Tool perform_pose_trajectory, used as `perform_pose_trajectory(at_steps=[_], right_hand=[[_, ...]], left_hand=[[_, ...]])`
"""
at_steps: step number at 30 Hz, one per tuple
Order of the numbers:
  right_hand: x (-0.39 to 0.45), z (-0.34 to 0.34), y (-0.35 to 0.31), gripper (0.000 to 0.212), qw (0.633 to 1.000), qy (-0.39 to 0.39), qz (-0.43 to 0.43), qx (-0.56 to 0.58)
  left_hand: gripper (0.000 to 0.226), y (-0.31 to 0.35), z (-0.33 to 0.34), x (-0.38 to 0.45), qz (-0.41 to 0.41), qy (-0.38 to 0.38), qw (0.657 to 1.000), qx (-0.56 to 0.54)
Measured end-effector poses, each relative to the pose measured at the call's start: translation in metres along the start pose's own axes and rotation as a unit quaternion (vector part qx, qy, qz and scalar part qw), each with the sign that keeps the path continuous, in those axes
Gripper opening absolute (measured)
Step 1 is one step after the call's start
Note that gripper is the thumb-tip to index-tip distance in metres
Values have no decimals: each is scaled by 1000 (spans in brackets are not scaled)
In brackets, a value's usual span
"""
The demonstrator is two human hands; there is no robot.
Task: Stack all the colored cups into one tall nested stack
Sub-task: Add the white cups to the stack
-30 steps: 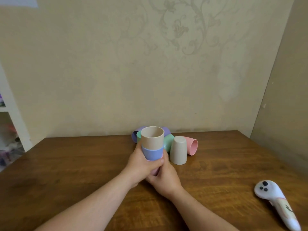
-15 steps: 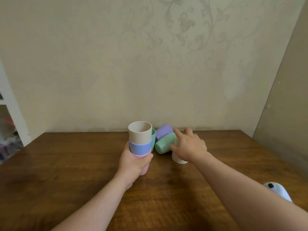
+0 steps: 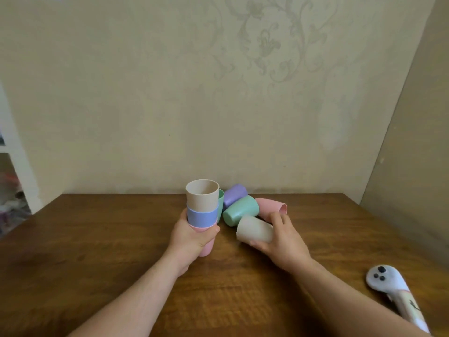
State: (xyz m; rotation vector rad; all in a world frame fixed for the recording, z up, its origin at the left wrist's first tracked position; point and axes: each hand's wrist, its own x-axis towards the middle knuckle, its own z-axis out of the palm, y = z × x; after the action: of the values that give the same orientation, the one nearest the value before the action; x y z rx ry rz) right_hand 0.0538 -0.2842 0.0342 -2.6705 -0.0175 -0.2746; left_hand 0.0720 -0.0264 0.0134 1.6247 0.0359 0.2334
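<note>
The nested stack [image 3: 202,215] stood upright near the middle of the wooden table [image 3: 97,239], with a beige cup on top, a blue one under it and a pink one at the bottom. The left hand [image 3: 190,237] was wrapped around the lower part of this stack, thumb on the near side and fingers curled over the pink cup, so that the grip was firmly closed on it. Just to the right, the right hand [image 3: 279,239] clasped a loose beige cup [image 3: 255,229] tipped on its side, its closed base pointing left toward the stack; the thumb lay under it and the fingers over the far side. Whether that cup touched the table could not be told. Behind these, close to the wall [image 3: 170,105], lay the remaining cups: a green cup [image 3: 240,210] on its side, a purple cup [image 3: 234,194] behind it, and a pink cup [image 3: 271,206] on its side to the right. Another green cup [image 3: 220,203] showed only as a sliver behind the stack. Well apart, near the right front edge of the table, lay a white handheld device [image 3: 393,290] with dark buttons.
</note>
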Motion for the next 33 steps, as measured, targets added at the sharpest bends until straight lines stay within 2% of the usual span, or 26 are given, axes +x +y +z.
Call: perform_pose_trajectory(at_steps=[2,5,8,10,12,15,17,19,22,26,31,33], right_hand=[[-3,-2,7,87,998,-58,-10,4],[-1,-11,-1,88,991,-130,28,2],[3,-17,-16,91,983,-155,47,-89],[0,-12,-24,90,983,-137,37,-119],[-5,-2,-28,78,991,-105,30,-80],[-12,16,-19,68,989,-27,65,129],[-17,23,-11,74,960,36,98,261],[-20,23,-9,74,940,69,118,314],[-15,19,-8,74,932,84,137,325],[-4,19,-8,85,936,73,128,320],[5,20,-6,83,936,68,138,316],[8,21,-2,88,935,68,138,320]], left_hand=[[72,0,0,-3,6,-4,1000,-1],[71,2,-1,-7,3,-11,1000,-1],[89,8,-7,-7,4,-37,999,0],[102,15,-12,-7,20,-53,998,-1],[105,24,-15,-7,35,-60,998,-13],[95,41,-13,-9,44,-58,997,-28],[86,49,-8,-9,57,-48,997,-23],[78,51,-3,-8,62,-27,997,-21],[71,47,2,-4,57,-8,998,-25],[64,43,9,-5,69,9,997,-26],[61,44,21,-11,79,-20,996,-27],[63,46,25,-13,80,-21,996,-28]])
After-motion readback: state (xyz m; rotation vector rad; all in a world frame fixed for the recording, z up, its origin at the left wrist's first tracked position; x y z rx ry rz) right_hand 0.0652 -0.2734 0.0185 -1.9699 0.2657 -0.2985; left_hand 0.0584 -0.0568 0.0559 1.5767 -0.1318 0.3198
